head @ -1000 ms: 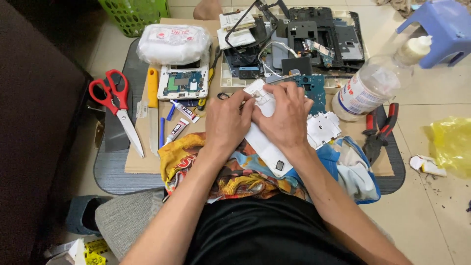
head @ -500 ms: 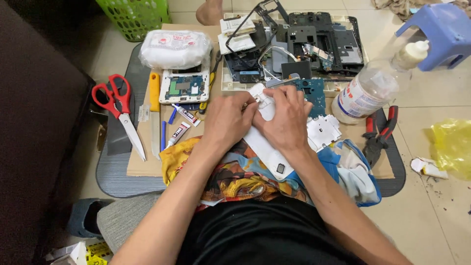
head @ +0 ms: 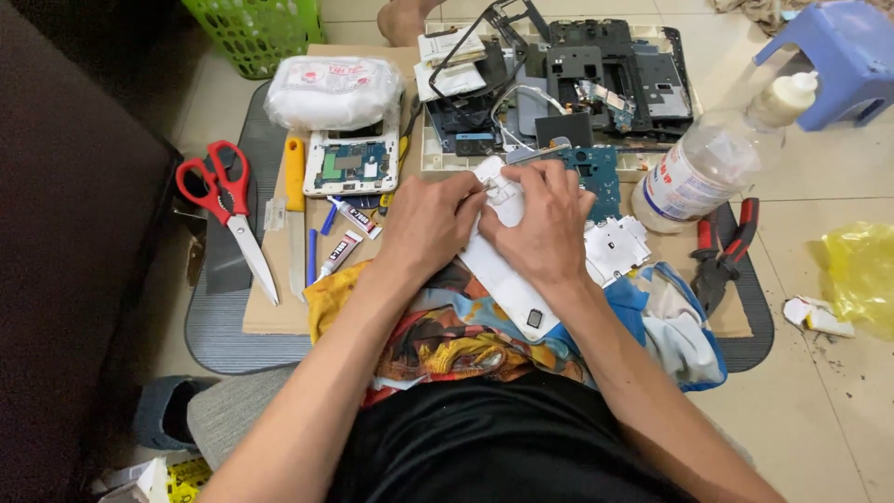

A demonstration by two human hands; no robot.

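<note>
Both my hands grip a long white plastic device shell (head: pixel 507 279) that lies slanted over a colourful cloth (head: pixel 447 335) on my lap. My left hand (head: pixel 430 228) holds its left side near the top, thumb pressed on the upper end. My right hand (head: pixel 545 224) covers the top right part, fingers curled over it. The shell's lower end, with a small square opening, sticks out toward me. A blue circuit board (head: pixel 596 177) lies just behind my right hand.
Red scissors (head: pixel 223 210), a yellow-handled knife (head: pixel 295 210), small glue tubes (head: pixel 345 247) and an opened phone (head: pixel 352 166) lie left on cardboard. A clear bottle (head: pixel 717 158), red pliers (head: pixel 722 247), dismantled black electronics (head: pixel 596 74), a wipes pack (head: pixel 331 93), green basket (head: pixel 256 28) and blue stool (head: pixel 843 51) surround them.
My hands stay on the white shell with only small finger shifts at its top end. The view has tilted slightly.
</note>
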